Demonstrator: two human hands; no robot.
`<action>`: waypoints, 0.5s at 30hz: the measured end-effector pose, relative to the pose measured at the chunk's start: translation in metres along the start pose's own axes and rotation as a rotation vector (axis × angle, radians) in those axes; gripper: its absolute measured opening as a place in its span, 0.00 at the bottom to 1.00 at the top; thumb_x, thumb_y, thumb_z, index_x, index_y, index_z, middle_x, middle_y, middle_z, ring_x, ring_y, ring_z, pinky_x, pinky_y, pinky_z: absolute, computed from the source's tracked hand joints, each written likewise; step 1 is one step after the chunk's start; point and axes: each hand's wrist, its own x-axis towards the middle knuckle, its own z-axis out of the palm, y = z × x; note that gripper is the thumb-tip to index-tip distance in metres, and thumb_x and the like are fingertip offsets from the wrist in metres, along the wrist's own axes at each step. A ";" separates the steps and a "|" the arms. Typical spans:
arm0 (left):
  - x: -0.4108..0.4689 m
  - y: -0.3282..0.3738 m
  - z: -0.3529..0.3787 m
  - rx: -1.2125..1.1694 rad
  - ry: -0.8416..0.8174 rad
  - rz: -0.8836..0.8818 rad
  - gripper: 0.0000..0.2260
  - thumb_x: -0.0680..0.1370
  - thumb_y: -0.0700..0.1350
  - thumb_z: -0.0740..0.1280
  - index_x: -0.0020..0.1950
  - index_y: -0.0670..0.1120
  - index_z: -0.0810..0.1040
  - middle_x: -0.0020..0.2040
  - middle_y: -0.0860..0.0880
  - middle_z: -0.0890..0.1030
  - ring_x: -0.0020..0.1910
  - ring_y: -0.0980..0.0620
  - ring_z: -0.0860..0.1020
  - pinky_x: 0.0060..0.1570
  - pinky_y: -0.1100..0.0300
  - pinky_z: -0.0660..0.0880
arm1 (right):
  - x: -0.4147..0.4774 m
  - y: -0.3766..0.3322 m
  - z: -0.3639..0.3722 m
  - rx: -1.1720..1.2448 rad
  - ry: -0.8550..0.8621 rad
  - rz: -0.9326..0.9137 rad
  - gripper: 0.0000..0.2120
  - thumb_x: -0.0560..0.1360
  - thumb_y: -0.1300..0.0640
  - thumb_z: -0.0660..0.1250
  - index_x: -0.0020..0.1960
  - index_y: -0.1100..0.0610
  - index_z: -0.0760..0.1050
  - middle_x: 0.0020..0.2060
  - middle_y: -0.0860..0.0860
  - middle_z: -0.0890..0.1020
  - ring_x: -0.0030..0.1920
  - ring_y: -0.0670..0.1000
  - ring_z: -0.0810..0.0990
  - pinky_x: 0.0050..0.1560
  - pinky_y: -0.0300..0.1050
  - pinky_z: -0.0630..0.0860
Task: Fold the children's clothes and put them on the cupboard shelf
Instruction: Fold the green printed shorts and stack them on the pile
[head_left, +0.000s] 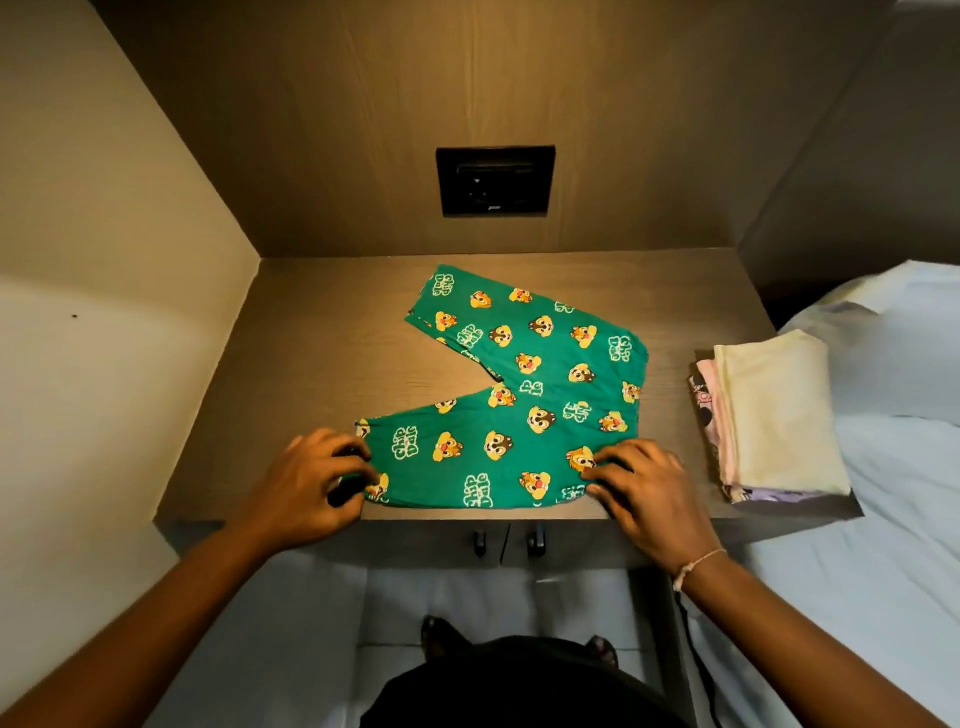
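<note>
Green trousers (524, 395) printed with cartoon chipmunks are spread flat on the wooden counter (311, 364), set in a recess. The two legs are splayed in a V towards the left: one leg runs along the front edge, the other angles away towards the back wall. The waistband lies on the right.

The cuff of the near leg is pinched by the left hand (306, 483); its fingers (358, 470) are curled closed on the hem. The right hand (644, 488) is placed at the near waist corner, its fingers (605, 460) bent and spread, the tips pressed on the cloth; whether the fabric is gripped or only held down cannot be told. A thin bracelet (696, 566) is worn on the right wrist.

A pile of folded clothes (769, 421) is stacked at the right end of the counter, well apart from the trousers, with a pale yellow piece on top and pink and purple pieces under it. A black socket plate (495, 180) is set in the back wall. A bed (893, 467) with a pale sheet is seen just beside the counter on the right. Two door handles (506, 540) are seen below the front edge.
</note>
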 end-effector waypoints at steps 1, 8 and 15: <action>0.001 0.002 0.001 0.008 0.026 0.009 0.11 0.70 0.54 0.65 0.47 0.54 0.84 0.52 0.54 0.80 0.54 0.54 0.76 0.47 0.54 0.73 | 0.002 0.000 0.001 0.001 0.015 0.003 0.18 0.78 0.41 0.55 0.51 0.48 0.80 0.52 0.46 0.81 0.54 0.53 0.76 0.48 0.50 0.74; 0.008 0.022 -0.005 -0.612 0.232 -0.220 0.03 0.70 0.48 0.63 0.38 0.51 0.76 0.45 0.55 0.83 0.49 0.57 0.79 0.50 0.58 0.76 | -0.008 -0.013 -0.020 0.270 0.036 -0.004 0.16 0.80 0.41 0.54 0.49 0.47 0.76 0.44 0.44 0.81 0.47 0.49 0.79 0.52 0.51 0.74; 0.098 0.038 -0.055 -0.845 0.168 -0.333 0.10 0.76 0.32 0.68 0.53 0.45 0.76 0.47 0.49 0.79 0.44 0.56 0.79 0.41 0.70 0.77 | 0.023 -0.010 -0.047 0.551 0.137 0.340 0.02 0.78 0.53 0.66 0.48 0.46 0.76 0.36 0.43 0.82 0.35 0.41 0.81 0.30 0.34 0.73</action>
